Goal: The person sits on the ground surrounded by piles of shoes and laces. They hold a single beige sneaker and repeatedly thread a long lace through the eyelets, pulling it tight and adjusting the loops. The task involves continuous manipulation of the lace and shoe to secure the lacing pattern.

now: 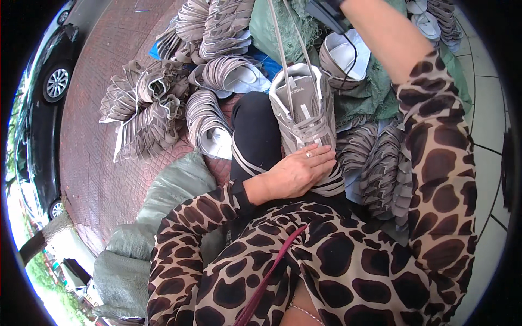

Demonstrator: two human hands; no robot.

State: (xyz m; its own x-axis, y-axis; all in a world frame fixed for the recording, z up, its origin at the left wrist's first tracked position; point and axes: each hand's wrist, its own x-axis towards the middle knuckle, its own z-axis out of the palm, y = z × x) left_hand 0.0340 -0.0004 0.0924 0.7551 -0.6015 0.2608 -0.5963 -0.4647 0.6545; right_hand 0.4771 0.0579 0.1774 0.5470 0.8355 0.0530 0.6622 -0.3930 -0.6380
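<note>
A grey-beige lace-up shoe upper [306, 111] lies over my black-clad right thigh, its opening toward the far side. My left hand [298, 169] rests flat on its toe end, fingers stretched out side by side, a ring on one of them. Two long pale laces [275, 38] rise taut from the eyelets and leave the picture at the top edge. My right forearm [387, 35] reaches up to the top edge; the hand is beyond the picture, so what it holds is hidden. A black device [329, 16] with a cable sits at that wrist.
Nested stacks of similar uppers lie at the left [144, 108], at the far side [215, 27] and by my right leg [375, 163]. Green woven sacks [380, 103] lie at right, a grey-green sack [179, 190] at left. Beyond the red paving stands a black car [46, 108].
</note>
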